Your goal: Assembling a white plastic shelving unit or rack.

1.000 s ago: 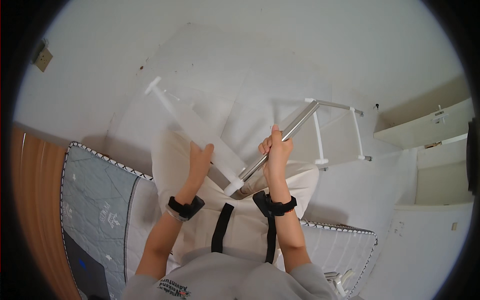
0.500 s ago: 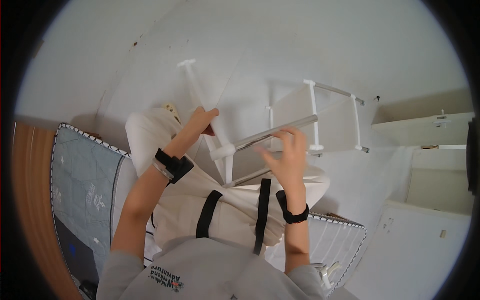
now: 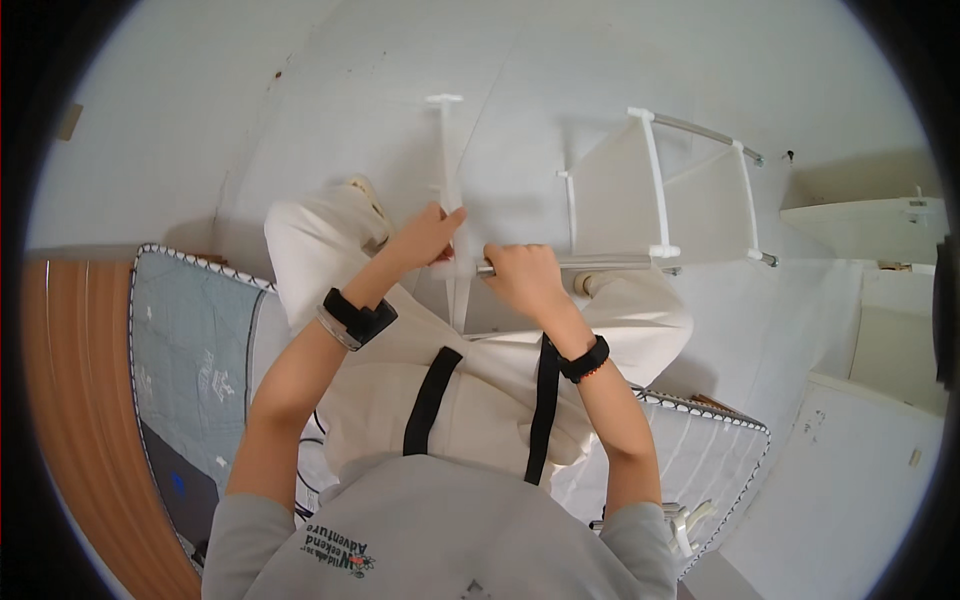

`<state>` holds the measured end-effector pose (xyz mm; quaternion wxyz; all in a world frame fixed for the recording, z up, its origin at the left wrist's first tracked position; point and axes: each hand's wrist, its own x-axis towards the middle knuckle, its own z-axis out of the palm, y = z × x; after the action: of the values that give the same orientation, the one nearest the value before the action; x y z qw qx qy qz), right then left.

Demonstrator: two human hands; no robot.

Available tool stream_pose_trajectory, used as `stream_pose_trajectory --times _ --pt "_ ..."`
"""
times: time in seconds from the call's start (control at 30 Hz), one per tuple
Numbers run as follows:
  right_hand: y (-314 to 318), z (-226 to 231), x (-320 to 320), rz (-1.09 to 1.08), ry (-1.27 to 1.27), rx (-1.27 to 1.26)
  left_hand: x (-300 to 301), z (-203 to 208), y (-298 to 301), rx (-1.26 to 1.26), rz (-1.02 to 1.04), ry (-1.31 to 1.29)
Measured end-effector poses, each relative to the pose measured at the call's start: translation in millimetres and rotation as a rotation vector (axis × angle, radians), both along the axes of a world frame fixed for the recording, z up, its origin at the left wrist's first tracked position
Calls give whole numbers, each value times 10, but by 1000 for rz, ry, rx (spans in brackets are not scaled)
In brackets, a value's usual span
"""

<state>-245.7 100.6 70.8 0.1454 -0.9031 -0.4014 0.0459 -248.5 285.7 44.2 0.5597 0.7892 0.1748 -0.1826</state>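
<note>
1. Two bare hands worked near the middle; the left hand (image 3: 430, 240) pinched the white panel (image 3: 450, 180), which stood nearly edge-on toward twelve o'clock; the right hand (image 3: 525, 280), at four o'clock from it, had its fingers curled round the metal tube (image 3: 615, 263); the tube's near end poked out at nine o'clock, just beside the panel.
2. The step in hand looked like bringing tube and panel together; the next move seemed to call for a steady panel and a squared-up tube end; any joint there was too hidden to make out.
3. The tube was round, smooth and shiny; the panel seemed thin; at two o'clock, the rack (image 3: 615, 205) joined pale, cloth-like sheets to slim white rods (image 3: 655, 185).
</note>
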Motion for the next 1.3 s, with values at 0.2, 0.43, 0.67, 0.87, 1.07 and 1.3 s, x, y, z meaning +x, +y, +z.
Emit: stream_pose_trajectory --times 0.2,0.43,0.67,0.87,1.07,1.3 --pt "25 -170 29 -142 102 -89 -273 -202 -229 406 -212 -260" --pt "-167 -314 -54 -133 220 -97 -277 -238 -367 358 -383 -73" --pt "-164 -261 -118 -109 300 -155 -418 -416 -323 553 -638 -322" --pt "-69 -352 42 -64 440 -239 -433 -369 -333 745 -765 -547" --pt "-22 -291 67 -6 784 -353 -622 -221 -379 707 -762 -421" --pt "16 -209 -258 79 663 -430 -1029 -7 -393 817 -688 -447"
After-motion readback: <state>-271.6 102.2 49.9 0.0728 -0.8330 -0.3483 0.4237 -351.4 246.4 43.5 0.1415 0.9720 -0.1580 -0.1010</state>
